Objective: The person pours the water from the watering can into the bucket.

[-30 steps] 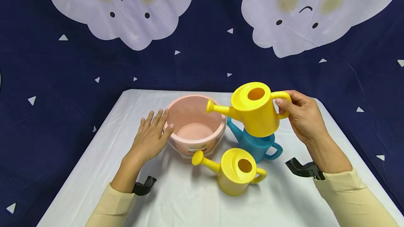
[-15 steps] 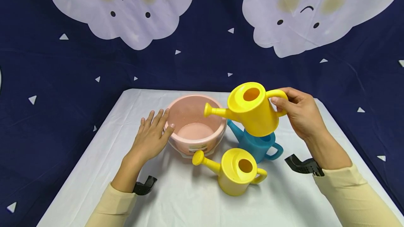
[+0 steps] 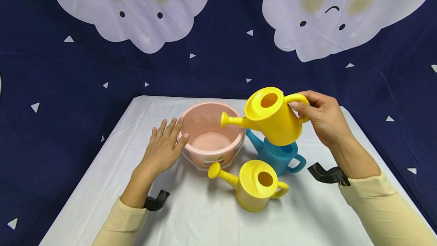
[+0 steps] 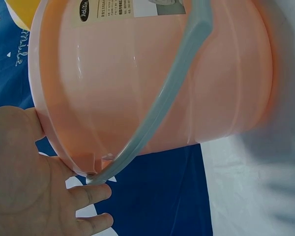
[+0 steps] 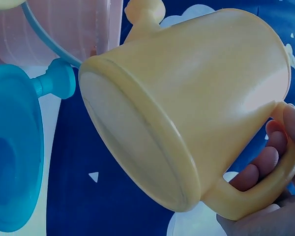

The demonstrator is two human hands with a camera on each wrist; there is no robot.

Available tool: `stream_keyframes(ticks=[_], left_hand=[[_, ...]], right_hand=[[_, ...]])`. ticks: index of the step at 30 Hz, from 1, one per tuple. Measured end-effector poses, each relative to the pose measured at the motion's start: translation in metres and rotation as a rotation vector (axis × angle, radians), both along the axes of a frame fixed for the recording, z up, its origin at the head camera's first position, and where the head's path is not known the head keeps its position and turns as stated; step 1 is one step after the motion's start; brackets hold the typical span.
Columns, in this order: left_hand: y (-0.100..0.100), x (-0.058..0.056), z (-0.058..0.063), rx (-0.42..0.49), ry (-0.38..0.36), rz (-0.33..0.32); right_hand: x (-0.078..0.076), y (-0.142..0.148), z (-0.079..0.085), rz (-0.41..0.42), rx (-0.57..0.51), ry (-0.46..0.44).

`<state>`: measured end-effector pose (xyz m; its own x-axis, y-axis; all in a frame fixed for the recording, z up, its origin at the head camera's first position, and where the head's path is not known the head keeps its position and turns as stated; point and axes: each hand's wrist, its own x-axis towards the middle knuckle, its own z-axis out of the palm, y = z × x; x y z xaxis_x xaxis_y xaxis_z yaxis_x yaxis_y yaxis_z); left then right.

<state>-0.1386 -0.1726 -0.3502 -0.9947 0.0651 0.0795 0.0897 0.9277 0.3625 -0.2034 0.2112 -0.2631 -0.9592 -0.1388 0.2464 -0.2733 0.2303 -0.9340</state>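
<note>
My right hand (image 3: 324,117) grips the handle of a yellow watering can (image 3: 278,120), holding it in the air with its spout tilted down over the right rim of a pink bucket (image 3: 213,151). In the right wrist view, fingers curl round the handle and the can's base (image 5: 137,142) faces the camera. My left hand (image 3: 164,149) lies with straight, spread fingers against the bucket's left rim. A blue watering can (image 3: 278,158) stands under the raised can, partly hidden by it. A second yellow watering can (image 3: 254,185) stands nearer on the table.
The bucket's grey carrying handle (image 4: 160,108) hangs down its outer side, and a label (image 4: 118,10) is stuck on its wall. A white cloth covers the table (image 3: 191,219). Behind hangs a dark blue curtain (image 3: 218,71) with clouds and triangles.
The raised yellow watering can has moved slightly left and up, and its spout tips further down as my right hand rises. My left hand stays at the bucket.
</note>
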Motion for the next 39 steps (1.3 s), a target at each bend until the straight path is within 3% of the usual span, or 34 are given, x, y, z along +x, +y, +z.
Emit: stream_keyframes(ticks=[9, 26, 39], left_hand=[[0.001, 0.000, 0.001, -0.005, 0.004, -0.001], [0.000, 0.000, 0.000, -0.005, 0.008, 0.003], [0.000, 0.000, -0.001, -0.006, 0.012, 0.001]], right_hand=[[-0.002, -0.001, 0.003, -0.012, 0.060, -0.013], [-0.006, -0.004, 0.009, 0.017, 0.062, -0.002], [-0.008, -0.008, 0.017, 0.019, 0.163, 0.012]])
